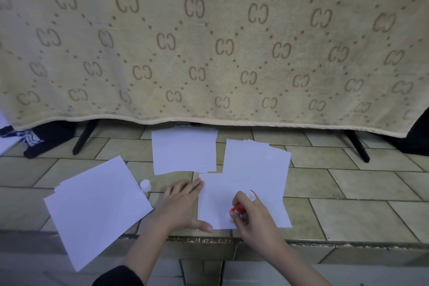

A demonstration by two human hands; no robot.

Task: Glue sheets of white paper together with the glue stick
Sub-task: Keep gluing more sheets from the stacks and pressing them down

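Note:
A white sheet lies on the tiled floor in front of me. My left hand rests flat beside it, fingers straight, with the thumb pressing the sheet's lower left edge. My right hand grips a red and white glue stick, its tip down on the sheet. More white paper lies around: a pile at the left, a stack behind and another stack at the right. A white cap stands on the floor left of my left hand.
A beige patterned blanket hangs over a stand with black legs right behind the papers. Dark cloth lies at the far left. A step edge runs across the floor just below my hands.

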